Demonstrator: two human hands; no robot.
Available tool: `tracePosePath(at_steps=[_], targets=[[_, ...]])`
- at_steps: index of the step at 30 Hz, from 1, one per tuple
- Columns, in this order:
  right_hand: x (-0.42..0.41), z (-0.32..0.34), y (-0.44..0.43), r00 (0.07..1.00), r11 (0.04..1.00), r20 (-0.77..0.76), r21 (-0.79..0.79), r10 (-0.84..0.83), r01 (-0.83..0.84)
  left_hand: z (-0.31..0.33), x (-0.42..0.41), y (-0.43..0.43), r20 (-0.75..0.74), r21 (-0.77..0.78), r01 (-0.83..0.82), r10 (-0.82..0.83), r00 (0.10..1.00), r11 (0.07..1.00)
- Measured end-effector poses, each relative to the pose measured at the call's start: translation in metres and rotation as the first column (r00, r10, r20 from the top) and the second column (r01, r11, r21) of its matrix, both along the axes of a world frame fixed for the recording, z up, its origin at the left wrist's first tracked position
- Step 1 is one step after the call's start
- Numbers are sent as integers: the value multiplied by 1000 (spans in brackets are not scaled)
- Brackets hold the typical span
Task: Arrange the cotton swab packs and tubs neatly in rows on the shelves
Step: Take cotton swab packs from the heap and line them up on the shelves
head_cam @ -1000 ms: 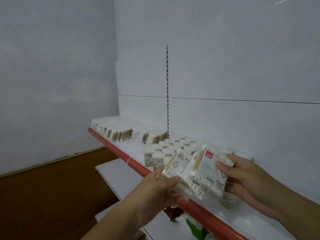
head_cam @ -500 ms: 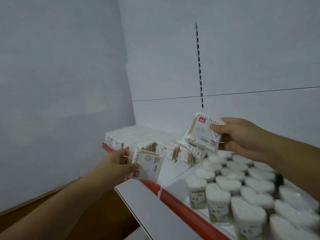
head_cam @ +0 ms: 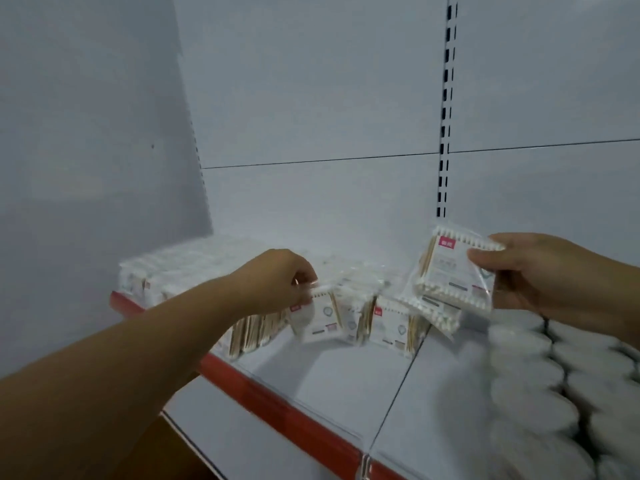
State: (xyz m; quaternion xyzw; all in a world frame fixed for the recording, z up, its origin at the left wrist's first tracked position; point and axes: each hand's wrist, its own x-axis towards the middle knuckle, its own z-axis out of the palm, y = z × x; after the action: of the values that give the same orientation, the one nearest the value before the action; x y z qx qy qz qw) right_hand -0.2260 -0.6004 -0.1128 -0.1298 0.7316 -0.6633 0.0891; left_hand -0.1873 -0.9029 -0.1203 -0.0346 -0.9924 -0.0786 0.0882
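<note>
Nearest to me, low in view: lower shelf, white, under the red front edge of the shelf I am stocking.

Right foreground: cotton swab tubs, white lids, set in tight rows (blurred, no count possible).

Bare shelf board between edge and packs, which I judge is the gap to fill.

Mid-distance, left: my left hand, fingers curled, pinching the top corner of one flat pack that tilts at the front of a row. I hold it by the top, I judge, so it can be stood straight against its neighbours.

Neighbouring packs, standing, leaning, labels forward.

Mid-distance, right: my right hand, thumb in front, gripping a held pack in the air just beside that row, with what looks like a second pack beneath it; kept ready as next stock.

Farther left: long row of packs, lined along the edge.

Farthest: grey back panel and its slotted upright.
</note>
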Motion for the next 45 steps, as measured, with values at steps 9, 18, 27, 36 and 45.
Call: tracePosePath(at_steps=[9,18,27,36,45], targets=[[8,-7,-45,959,965,113,7,-261,262,-27,-90,-46,157,-286,334,-300,941,898],[32,-15,-81,951,954,97,-42,-293,298,-26,-98,-60,108,-360,445,-437,893,820],[39,-16,-115,998,983,28,-172,-65,69,-2,-71,-31,207,780,420,-825,526,463],[40,-5,-91,919,920,-128,82,-373,384,-13,-80,-53,150,825,324,-733,664,463],[26,-21,-96,843,371,-468,758,-265,537,-45,-70,-36,-116,267,525,-514,850,808]])
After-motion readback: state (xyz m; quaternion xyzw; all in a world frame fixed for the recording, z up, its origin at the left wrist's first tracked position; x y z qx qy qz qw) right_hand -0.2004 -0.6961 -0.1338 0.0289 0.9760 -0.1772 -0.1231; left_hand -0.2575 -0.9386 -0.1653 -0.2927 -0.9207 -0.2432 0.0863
